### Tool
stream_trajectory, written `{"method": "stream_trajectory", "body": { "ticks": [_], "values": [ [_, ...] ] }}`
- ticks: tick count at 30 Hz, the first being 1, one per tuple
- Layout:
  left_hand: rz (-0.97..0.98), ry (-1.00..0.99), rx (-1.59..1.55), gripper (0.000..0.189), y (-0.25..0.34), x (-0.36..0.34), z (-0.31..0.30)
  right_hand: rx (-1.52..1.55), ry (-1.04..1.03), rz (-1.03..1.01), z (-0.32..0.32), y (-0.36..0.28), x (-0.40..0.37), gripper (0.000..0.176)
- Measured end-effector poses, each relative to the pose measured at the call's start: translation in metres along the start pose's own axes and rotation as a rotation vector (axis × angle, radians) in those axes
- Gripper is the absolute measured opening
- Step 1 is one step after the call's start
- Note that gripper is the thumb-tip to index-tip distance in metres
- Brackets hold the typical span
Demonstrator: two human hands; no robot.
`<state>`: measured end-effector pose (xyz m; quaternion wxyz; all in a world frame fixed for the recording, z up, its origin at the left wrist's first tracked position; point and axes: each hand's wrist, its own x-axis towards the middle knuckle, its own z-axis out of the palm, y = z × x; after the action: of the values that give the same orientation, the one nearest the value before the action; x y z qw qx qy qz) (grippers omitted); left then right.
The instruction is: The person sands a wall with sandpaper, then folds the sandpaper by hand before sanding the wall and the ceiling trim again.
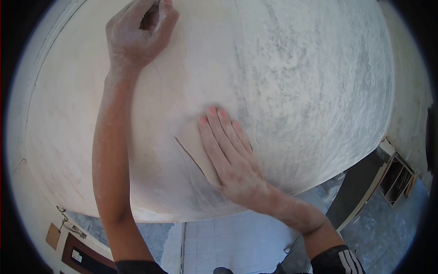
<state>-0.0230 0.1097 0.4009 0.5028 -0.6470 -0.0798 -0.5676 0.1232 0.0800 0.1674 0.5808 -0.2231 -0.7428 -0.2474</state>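
My right hand [232, 153] lies with its fingers close together and stretched out, pressing a pale sheet of sandpaper [197, 148] flat against a plastered surface [296, 91]. The sheet's left part sticks out beside the index finger, with a darker lower edge. Higher up on the left, my left hand [142, 34] is closed with its fingers curled, in front of the same surface. The top of the frame cuts off its fingertips, so whatever it may hold is hidden. White dust coats both hands.
Grey smears mark the plaster's right side, and a thin crack [160, 86] runs near my left wrist. Below are a tiled floor [228, 239], a dark panel [358, 185] and a wooden frame [398, 180]. At lower left stands a brown-framed door [84, 256].
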Motion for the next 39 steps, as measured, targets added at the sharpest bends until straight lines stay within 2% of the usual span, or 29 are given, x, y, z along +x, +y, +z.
{"method": "stream_trajectory", "body": {
  "ticks": [3, 5, 8, 10, 13, 16, 19, 22, 25, 28, 32, 34, 35, 37, 39],
  "values": [
    [0.018, 0.008, 0.009, 0.020, 0.006, 0.000, 0.000, 0.001, 0.089, -0.014, -0.007, 0.007, 0.068, 0.062],
    [0.055, 0.040, -0.020, 0.023, 0.003, 0.001, 0.002, -0.034, 0.151, -0.036, -0.002, 0.010, 0.075, 0.062],
    [0.086, 0.077, -0.086, 0.024, -0.011, 0.001, 0.004, -0.072, 0.087, -0.044, 0.010, 0.007, 0.023, 0.064],
    [0.076, 0.068, -0.061, 0.026, -0.016, 0.001, 0.002, -0.053, -0.112, -0.003, 0.003, -0.003, -0.011, 0.067],
    [-0.002, 0.093, -0.085, 0.018, -0.012, -0.002, 0.001, 0.051, -0.028, -0.037, -0.007, 0.004, 0.034, 0.064],
    [-0.119, 0.149, -0.161, 0.018, -0.009, -0.003, 0.003, 0.005, 0.066, -0.082, -0.010, 0.012, 0.078, 0.064],
    [-0.144, 0.067, -0.183, 0.018, -0.010, -0.003, -0.003, 0.003, 0.005, -0.011, -0.003, 0.003, 0.026, 0.063],
    [-0.053, 0.046, -0.120, 0.019, -0.010, -0.005, -0.001, -0.087, -0.067, -0.058, 0.004, -0.002, -0.014, 0.065],
    [-0.088, -0.011, -0.067, 0.020, -0.004, -0.005, -0.003, 0.024, 0.014, -0.067, -0.009, 0.007, 0.035, 0.056],
    [-0.097, 0.037, -0.090, 0.020, -0.004, -0.005, -0.004, -0.028, -0.063, -0.041, -0.003, 0.003, -0.002, 0.056],
    [-0.093, -0.055, -0.056, 0.021, -0.009, -0.005, -0.008, -0.077, -0.093, -0.045, 0.007, -0.004, -0.033, 0.056],
    [-0.050, -0.073, -0.047, 0.022, -0.006, -0.008, -0.005, -0.066, -0.101, -0.050, -0.002, -0.005, -0.030, 0.057],
    [-0.056, -0.066, -0.052, 0.022, -0.004, -0.010, -0.004, -0.055, -0.042, -0.049, -0.003, 0.000, -0.020, 0.056],
    [-0.064, -0.044, -0.059, 0.022, -0.006, -0.007, -0.007, -0.037, 0.082, -0.055, -0.017, 0.007, 0.037, 0.053],
    [-0.068, -0.014, -0.059, 0.021, -0.004, -0.007, -0.005, -0.083, 0.033, 0.004, -0.015, 0.008, 0.018, 0.057]
  ]
}}
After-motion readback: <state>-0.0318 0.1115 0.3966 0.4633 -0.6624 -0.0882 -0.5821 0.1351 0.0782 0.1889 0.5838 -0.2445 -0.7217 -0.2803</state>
